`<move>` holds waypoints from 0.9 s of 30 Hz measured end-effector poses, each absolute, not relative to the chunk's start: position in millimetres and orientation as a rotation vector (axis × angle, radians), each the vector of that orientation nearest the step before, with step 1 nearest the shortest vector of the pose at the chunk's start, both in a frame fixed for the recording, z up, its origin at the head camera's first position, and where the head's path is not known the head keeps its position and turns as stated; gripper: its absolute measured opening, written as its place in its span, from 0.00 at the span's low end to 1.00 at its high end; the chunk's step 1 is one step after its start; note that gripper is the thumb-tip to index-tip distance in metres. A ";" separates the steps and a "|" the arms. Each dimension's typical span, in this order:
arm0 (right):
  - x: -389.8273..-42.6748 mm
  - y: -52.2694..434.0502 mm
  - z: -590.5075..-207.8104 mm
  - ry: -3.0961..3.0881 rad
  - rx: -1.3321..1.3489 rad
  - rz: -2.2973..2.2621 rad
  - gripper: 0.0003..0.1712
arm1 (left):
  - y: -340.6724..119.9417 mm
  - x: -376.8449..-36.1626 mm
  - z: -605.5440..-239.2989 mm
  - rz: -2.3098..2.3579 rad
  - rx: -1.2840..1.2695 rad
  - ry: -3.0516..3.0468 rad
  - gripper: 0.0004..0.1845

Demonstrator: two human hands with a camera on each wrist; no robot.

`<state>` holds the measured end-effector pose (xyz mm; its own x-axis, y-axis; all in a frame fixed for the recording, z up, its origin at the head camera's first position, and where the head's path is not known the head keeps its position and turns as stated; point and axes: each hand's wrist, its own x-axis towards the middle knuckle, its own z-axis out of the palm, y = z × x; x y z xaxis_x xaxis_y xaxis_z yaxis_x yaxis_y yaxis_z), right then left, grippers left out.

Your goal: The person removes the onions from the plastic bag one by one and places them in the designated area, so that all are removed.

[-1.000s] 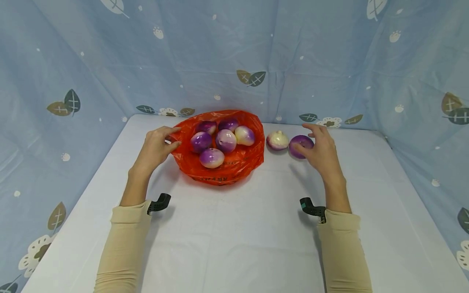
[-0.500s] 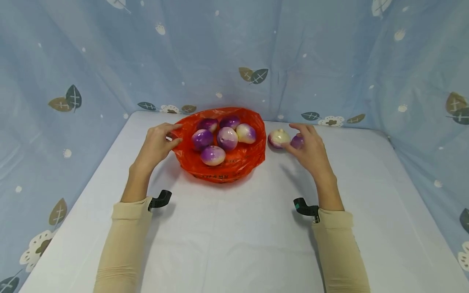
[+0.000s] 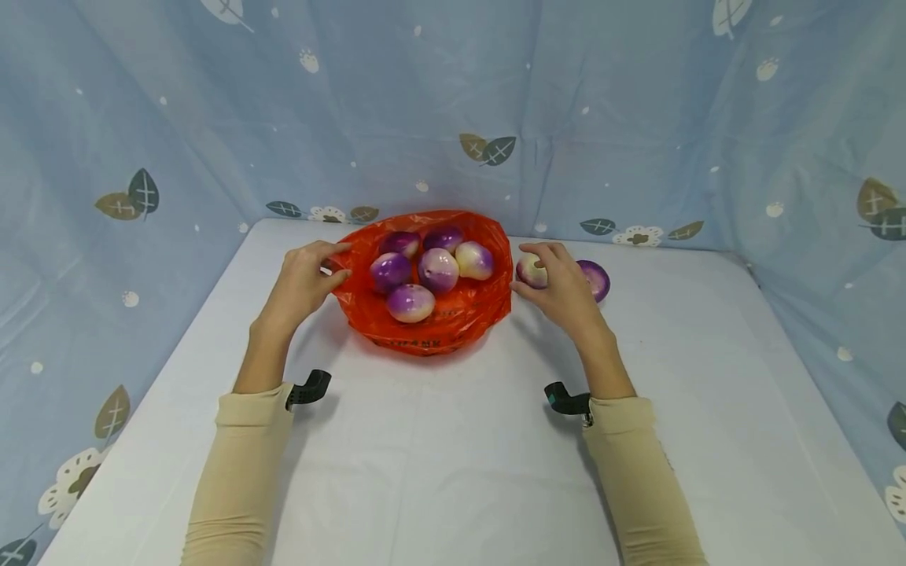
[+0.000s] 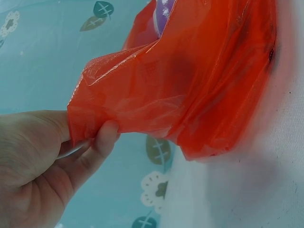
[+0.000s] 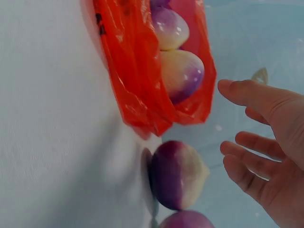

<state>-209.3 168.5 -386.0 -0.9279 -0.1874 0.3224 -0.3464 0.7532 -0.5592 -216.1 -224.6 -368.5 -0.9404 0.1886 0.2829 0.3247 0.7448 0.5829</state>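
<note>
**Orange bag with onions, two more onions lying outside**

The orange plastic bag (image 3: 432, 314) is lying open on the white table (image 3: 460, 440), near the back edge. Inside it, five purple-and-white onions (image 3: 437, 270) are resting close together: two at the back, three more in front of them. The nearest one in the bag (image 3: 410, 303) is showing its purple top.

The left hand (image 3: 303, 283) is pinching the left rim of the bag between the thumb and the curled fingers (image 4: 102, 137); the wrist view is showing the thin film gathered in this pinch.

The right hand (image 3: 562, 287) is hovering just beside the right wall of the bag, over a pale onion (image 3: 531, 270) which is lying on the table outside the bag. In the right wrist view its fingers (image 5: 247, 164) are spread and slightly bent, holding nothing, and a small gap is visible between them and this onion (image 5: 178, 175). Another, mostly purple onion (image 3: 596, 279) is lying just right of the hand, also outside the bag.
</note>
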 end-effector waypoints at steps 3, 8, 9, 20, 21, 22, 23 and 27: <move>-212.0 162.5 -388.6 -2.716 0.456 0.922 0.34 | -225.1 -215.6 -369.9 -0.977 -0.403 -2.744 0.23; -216.4 154.5 -389.2 -2.722 0.517 0.911 0.34 | -224.9 -215.4 -369.9 -0.984 -0.404 -2.741 0.23; -217.2 153.0 -389.1 -2.728 0.523 0.908 0.34 | -224.7 -215.5 -369.8 -0.984 -0.404 -2.741 0.23; -222.8 136.4 -389.4 -2.815 0.498 0.910 0.35 | -223.1 -214.7 -368.9 -0.974 -0.407 -2.735 0.23; -223.4 135.2 -389.7 -2.818 0.499 0.919 0.35 | -222.9 -214.6 -368.7 -0.973 -0.407 -2.736 0.23; -224.0 134.2 -389.8 -2.819 0.503 0.926 0.35 | -222.9 -214.6 -368.6 -0.971 -0.406 -2.738 0.23; -224.5 133.3 -390.1 -2.820 0.510 0.933 0.34 | -222.9 -214.7 -368.5 -0.969 -0.405 -2.738 0.23; -226.3 130.2 -390.9 -2.818 0.534 0.938 0.34 | -222.7 -215.3 -368.3 -0.958 -0.406 -2.742 0.23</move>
<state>-226.3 130.2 -390.9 -0.9300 -0.2907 0.2249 -0.3675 0.7451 -0.5566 -215.3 -222.7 -368.3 -0.9403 0.1882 0.2837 0.3239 0.7511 0.5753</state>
